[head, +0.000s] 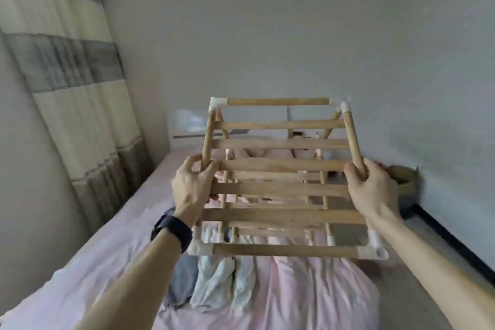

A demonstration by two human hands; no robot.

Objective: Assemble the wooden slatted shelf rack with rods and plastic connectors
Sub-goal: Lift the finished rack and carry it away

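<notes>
Rack point(281, 187) and bed point(107, 262) are well apart: the person holds the slatted frame in the air above the bed's middle, tilted so its far end rises toward the wall point(321, 35) along the bed's right side. The left hand point(192, 185) is curled tightly round the left side rod point(208, 136), its fingertips also hooked over a slat. The right hand point(372, 187) is wrapped round the right side rod point(353, 136). Gripping both sides probably holds the frame square while it is checked or turned, since the white connectors point(217, 103) at the corners look like push fits. A second tier seems to sit behind the slats, though blur makes its joints hard to read. The assembly looks close to finished.

A heap of clothes point(214, 281) lies on the bed directly under the rack, so setting it down there would leave it uneven. Flatter bedding shows toward the bed's left edge, near the curtain point(67, 75). The wall runs close along the bed's right edge, leaving little swing room on that side.
</notes>
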